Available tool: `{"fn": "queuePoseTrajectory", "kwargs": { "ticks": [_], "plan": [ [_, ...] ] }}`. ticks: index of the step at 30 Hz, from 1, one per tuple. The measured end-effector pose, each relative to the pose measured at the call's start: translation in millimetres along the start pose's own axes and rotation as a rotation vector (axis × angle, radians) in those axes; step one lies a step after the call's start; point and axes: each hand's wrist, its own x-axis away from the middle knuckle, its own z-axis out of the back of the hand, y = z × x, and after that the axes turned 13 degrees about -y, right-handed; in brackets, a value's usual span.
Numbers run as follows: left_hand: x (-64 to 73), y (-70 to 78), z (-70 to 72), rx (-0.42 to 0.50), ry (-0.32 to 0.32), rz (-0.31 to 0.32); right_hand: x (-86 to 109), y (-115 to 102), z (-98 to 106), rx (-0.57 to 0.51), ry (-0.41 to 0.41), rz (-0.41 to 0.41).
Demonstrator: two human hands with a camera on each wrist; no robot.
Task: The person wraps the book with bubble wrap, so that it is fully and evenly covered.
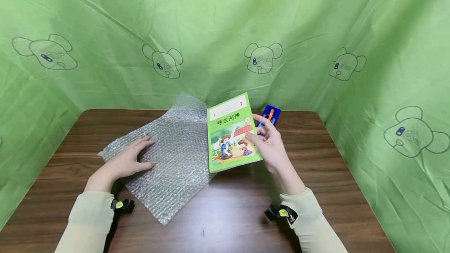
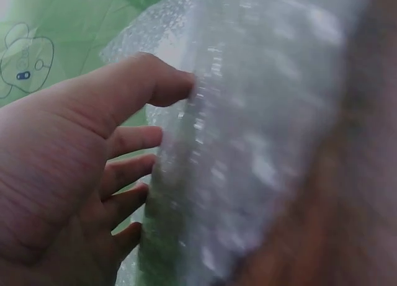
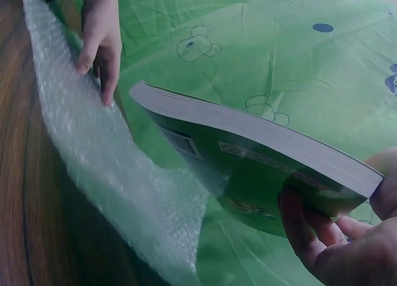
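Note:
My right hand (image 1: 272, 145) grips a green paperback book (image 1: 230, 134) by its right edge, thumb on the illustrated front cover and fingers behind. The book is tilted, raised off the table, as its underside and page edge (image 3: 267, 131) show in the right wrist view. A sheet of clear bubble wrap (image 1: 172, 151) lies to its left, partly overlapped by the book in the head view. Over the wrap's left part is my left hand (image 1: 128, 159), its fingers spread and fingertips at the surface. In the left wrist view the bubble wrap (image 2: 260, 112) is blurred.
A blue item with an orange-red part (image 1: 271, 113), like a boxed cutter, lies at the table's back edge, partly behind my right hand. The brown wooden table (image 1: 316, 190) is enclosed by green cloth (image 1: 211, 18) printed with mouse-like heads.

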Motion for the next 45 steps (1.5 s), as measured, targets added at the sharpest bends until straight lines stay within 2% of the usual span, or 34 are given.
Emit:
{"fn": "queuePoseTrajectory", "kwargs": {
  "ticks": [4, 9, 16, 18, 26, 37, 45],
  "plan": [
    [-6.3, 3.4, 5.7, -0.010, -0.011, 0.001, -8.1, -0.9, -12.0, -0.039, -0.006, -0.006],
    [-12.0, 2.0, 4.8, 0.000, -0.010, 0.002, -21.6, 3.7, -27.0, -0.068, -0.008, -0.001],
    [-16.0, 0.6, 2.9, 0.047, -0.024, -0.001, -45.8, 26.0, -43.5, -0.057, -0.068, 0.128],
    [-16.3, 2.6, 3.5, 0.054, -0.024, -0.004, -49.8, 31.5, -47.5, -0.058, -0.083, 0.140],
    [-16.6, -1.6, 0.9, 0.066, -0.016, -0.010, -58.8, 45.8, -66.8, -0.107, -0.091, 0.110],
    [-14.6, 1.9, 4.9, 0.072, -0.042, 0.017, -64.5, 78.3, -88.4, -0.060, -0.083, 0.053],
    [-16.8, 2.1, 4.5, 0.083, -0.038, 0.020, -62.0, 86.6, -99.2, -0.058, -0.121, 0.001]
  ]
}}
